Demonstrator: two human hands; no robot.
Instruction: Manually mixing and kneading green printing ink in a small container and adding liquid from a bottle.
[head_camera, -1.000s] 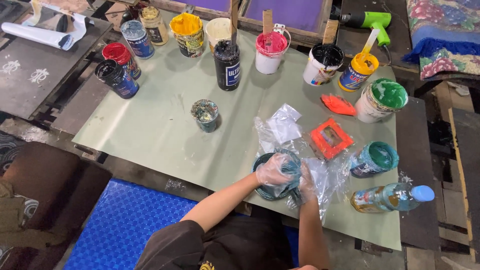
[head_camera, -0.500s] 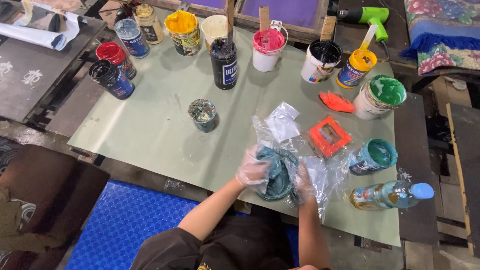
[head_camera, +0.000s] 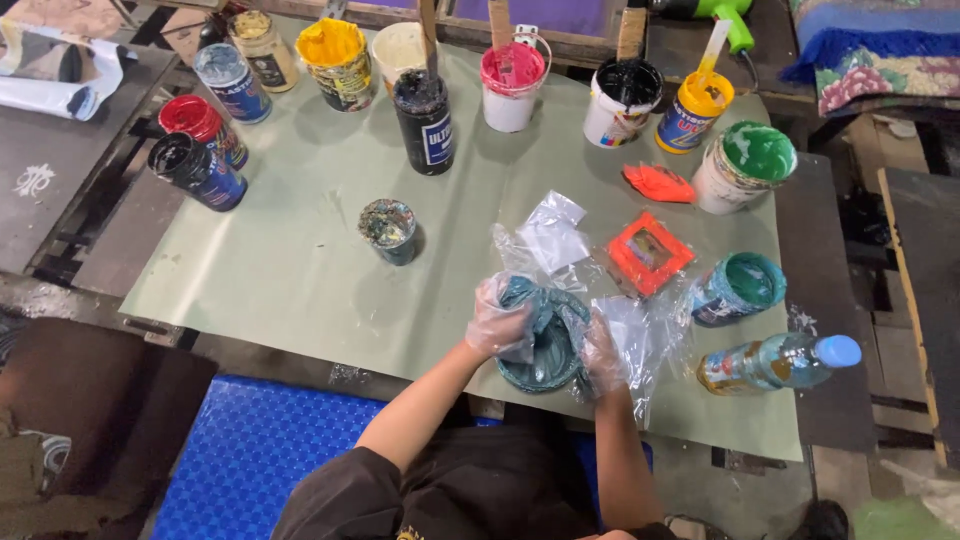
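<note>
Both my hands wear thin clear plastic gloves. My left hand (head_camera: 500, 318) grips the left rim of a round teal-smeared paint tub (head_camera: 548, 352) near the front edge of the green table (head_camera: 290, 270). On the tub's right side, my right hand (head_camera: 603, 352) holds it too, with crumpled clear plastic film (head_camera: 640, 335) bunched against it. The tub is tilted toward me, its inside coated in dark teal paint.
Several open paint pots line the table's back: red (head_camera: 190, 120), yellow (head_camera: 332, 55), pink (head_camera: 512, 82), black (head_camera: 622, 98), green (head_camera: 752, 160). A small cup (head_camera: 388, 228) stands mid-table. An orange square frame (head_camera: 648, 252), a teal tub (head_camera: 740, 288) and a lying bottle (head_camera: 775, 362) are to the right.
My hands have shifted on the teal tub, with the left hand moving from over its top to its left rim. The view has drifted slightly.
</note>
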